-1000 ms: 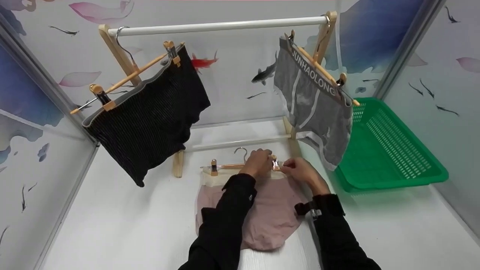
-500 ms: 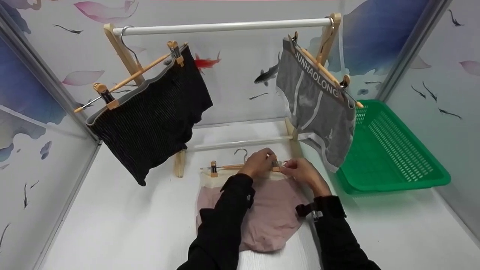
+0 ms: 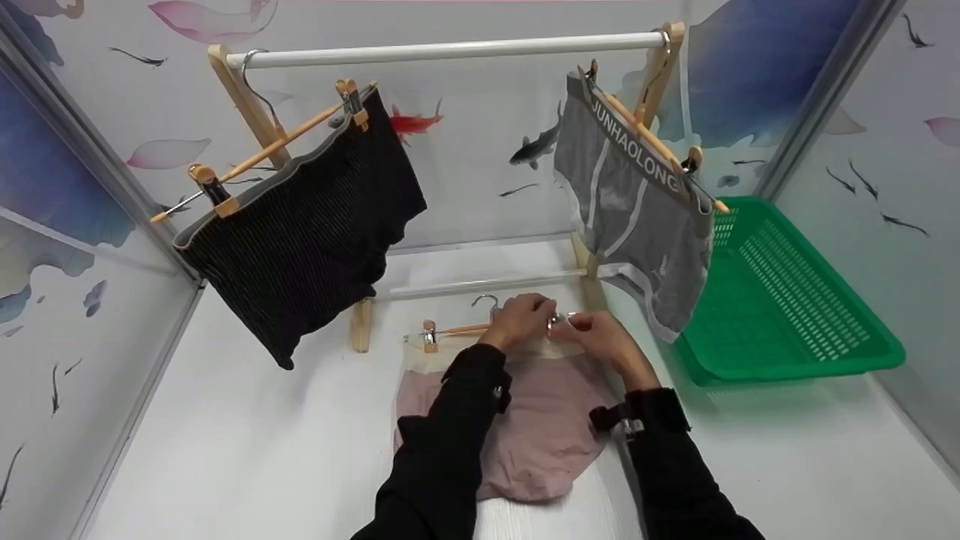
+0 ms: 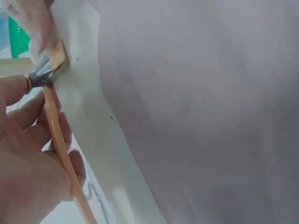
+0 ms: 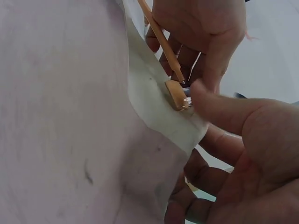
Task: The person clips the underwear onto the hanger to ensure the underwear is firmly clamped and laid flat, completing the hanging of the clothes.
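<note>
Pink underpants [image 3: 547, 427] with a cream waistband [image 4: 88, 107] lie flat on the white table. Along the waistband runs a wooden clip hanger [image 3: 466, 328], its hook pointing away; its left clip [image 3: 430, 337] sits on the band. At the right clip [image 4: 57, 55], my left hand [image 3: 523, 322] pinches the lever, its other fingers behind the rod [image 5: 163, 44]. My right hand [image 3: 604, 341] grips the waistband corner, thumb in front beside the clip and fingers behind the cloth. The clip's wooden pad lies against the band's face in both wrist views.
Above, a wooden rack with a white rail [image 3: 450, 51] carries black ribbed underpants [image 3: 307, 240] at left and grey underpants [image 3: 637, 202] at right, both on clip hangers. A green basket [image 3: 795, 300] stands at the right. Printed wall panels enclose the table.
The right clip has tipped from facing the head camera to nearly edge-on between my hands. Both hands stay at that waistband corner, with only small finger shifts.
</note>
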`<state>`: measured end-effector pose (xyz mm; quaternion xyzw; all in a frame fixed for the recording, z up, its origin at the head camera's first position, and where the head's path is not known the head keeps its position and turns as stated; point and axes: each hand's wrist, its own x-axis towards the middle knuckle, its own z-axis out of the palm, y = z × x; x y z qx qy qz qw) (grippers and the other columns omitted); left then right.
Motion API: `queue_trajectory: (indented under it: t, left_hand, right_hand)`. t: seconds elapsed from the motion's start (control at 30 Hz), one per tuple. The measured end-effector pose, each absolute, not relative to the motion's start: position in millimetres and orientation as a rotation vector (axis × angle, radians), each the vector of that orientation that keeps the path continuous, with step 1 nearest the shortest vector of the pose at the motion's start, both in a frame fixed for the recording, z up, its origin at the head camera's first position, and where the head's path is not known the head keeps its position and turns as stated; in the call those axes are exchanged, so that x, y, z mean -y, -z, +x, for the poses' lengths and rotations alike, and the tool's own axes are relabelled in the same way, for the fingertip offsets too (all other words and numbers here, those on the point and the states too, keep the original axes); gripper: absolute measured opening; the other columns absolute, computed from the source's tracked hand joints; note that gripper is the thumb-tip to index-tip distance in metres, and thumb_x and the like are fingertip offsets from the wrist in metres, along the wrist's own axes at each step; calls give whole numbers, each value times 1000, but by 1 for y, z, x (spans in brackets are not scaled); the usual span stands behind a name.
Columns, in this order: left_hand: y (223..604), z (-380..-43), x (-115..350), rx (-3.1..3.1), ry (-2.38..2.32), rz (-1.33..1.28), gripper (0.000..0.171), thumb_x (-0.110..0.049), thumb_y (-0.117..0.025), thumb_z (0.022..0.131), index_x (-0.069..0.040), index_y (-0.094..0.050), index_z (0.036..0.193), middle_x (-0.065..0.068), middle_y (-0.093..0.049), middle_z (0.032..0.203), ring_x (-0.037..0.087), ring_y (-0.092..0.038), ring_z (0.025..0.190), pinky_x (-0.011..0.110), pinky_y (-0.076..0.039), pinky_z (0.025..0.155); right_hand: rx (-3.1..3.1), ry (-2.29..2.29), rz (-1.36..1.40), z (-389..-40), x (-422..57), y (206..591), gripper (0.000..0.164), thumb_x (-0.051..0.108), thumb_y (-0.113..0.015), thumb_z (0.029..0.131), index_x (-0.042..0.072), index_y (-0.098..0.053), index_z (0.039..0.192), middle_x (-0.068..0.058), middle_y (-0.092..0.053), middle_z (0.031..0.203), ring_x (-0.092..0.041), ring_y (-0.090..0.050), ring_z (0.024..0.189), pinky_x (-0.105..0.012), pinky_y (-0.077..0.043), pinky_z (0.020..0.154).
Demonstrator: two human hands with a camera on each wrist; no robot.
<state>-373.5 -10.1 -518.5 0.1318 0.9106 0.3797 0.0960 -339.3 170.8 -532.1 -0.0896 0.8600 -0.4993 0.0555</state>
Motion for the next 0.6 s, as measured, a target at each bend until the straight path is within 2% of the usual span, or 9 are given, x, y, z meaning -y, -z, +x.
queue_trajectory:
  t: [0.1, 0.2, 0.27, 0.3, 0.4, 0.5, 0.6]
  left_hand:
    - [519, -374, 12, -2678, -1171, 405, 39, -38, -44, 108, -14, -72, 121, -1, -71, 120, 21, -60, 121, 56, -28, 110]
    - [519, -373, 13, -2663, -1189, 430, 41, -40, -44, 108, -13, -70, 124, -1, -70, 123, 21, -60, 122, 55, -28, 110]
    - [519, -373, 13, -2663, -1188, 438, 43, -41, -43, 108, -13, -68, 127, 0, -69, 125, 21, -59, 123, 54, -28, 110]
    - [519, -373, 14, -2662, -1189, 436, 43, -42, -43, 108, -13, -68, 129, 0, -69, 126, 21, -59, 123, 54, -28, 110]
    - [519, -373, 14, -2671, -1189, 422, 45, -43, -43, 108, -14, -67, 131, 0, -68, 128, 21, -59, 124, 54, -27, 110]
    - [519, -372, 13, -2678, -1203, 400, 43, -41, -43, 109, -13, -67, 131, 1, -68, 127, 22, -59, 124, 52, -27, 109]
    - [520, -371, 11, -2680, -1220, 395, 41, -38, -42, 109, -13, -67, 130, 1, -69, 126, 23, -59, 123, 51, -27, 107]
  right_hand:
    - [-2675, 1521, -338, -340, -168, 532, 28, 19, -75, 93, 1, -68, 73, 3, -61, 70, -11, -51, 66, -24, -36, 62]
    - [-2723, 1522, -366, -340, -168, 532, 18, 13, -74, 94, -3, -77, 86, -7, -72, 84, -14, -59, 74, -24, -43, 67]
    - [-2727, 1541, -347, -341, -168, 533, 17, 12, -72, 95, -3, -78, 89, -7, -73, 85, -13, -59, 73, -23, -43, 66]
    - [-2719, 1559, -328, -341, -169, 533, 18, 12, -71, 96, -3, -78, 88, -5, -71, 80, -12, -56, 68, -23, -41, 63]
    - [-2685, 1618, -293, -342, -171, 534, 26, 14, -69, 98, -6, -73, 82, 2, -58, 65, -9, -44, 59, -24, -33, 57]
    - [-2649, 1656, -299, -341, -174, 534, 32, 16, -68, 99, -6, -64, 75, 3, -43, 60, -10, -36, 55, -26, -28, 56]
    - [-2625, 1670, -302, -341, -176, 534, 30, 14, -68, 99, -5, -63, 77, 0, -50, 64, -11, -41, 57, -25, -32, 57]
